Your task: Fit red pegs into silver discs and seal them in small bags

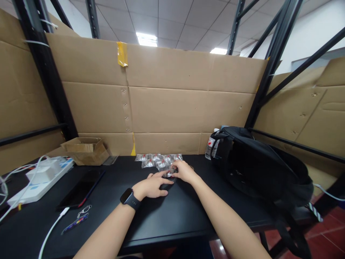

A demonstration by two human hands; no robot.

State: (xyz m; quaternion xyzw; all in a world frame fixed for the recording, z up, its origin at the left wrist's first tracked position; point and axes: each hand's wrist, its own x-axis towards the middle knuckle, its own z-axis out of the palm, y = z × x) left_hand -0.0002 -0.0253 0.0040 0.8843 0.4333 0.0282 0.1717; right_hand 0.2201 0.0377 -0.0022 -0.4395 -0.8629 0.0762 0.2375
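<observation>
Several small clear plastic packets (147,163) with something silvery and red inside lie in rows at the back of the black table. My left hand (154,185), a dark watch (130,198) on its wrist, is low over the tabletop with fingers apart. Its index finger reaches the nearest packet (169,173). From the other side, my right hand (184,170) curls its thumb and fingers down onto that same packet, partly covering it. What exactly the packets contain is too small to make out.
On the left are an open cardboard box (86,153), a white power strip (44,183), a phone (81,189), a white cable and a keyring (77,223). A black backpack (261,172) and a water bottle (211,145) stand right. Cardboard panels (167,111) wall the back.
</observation>
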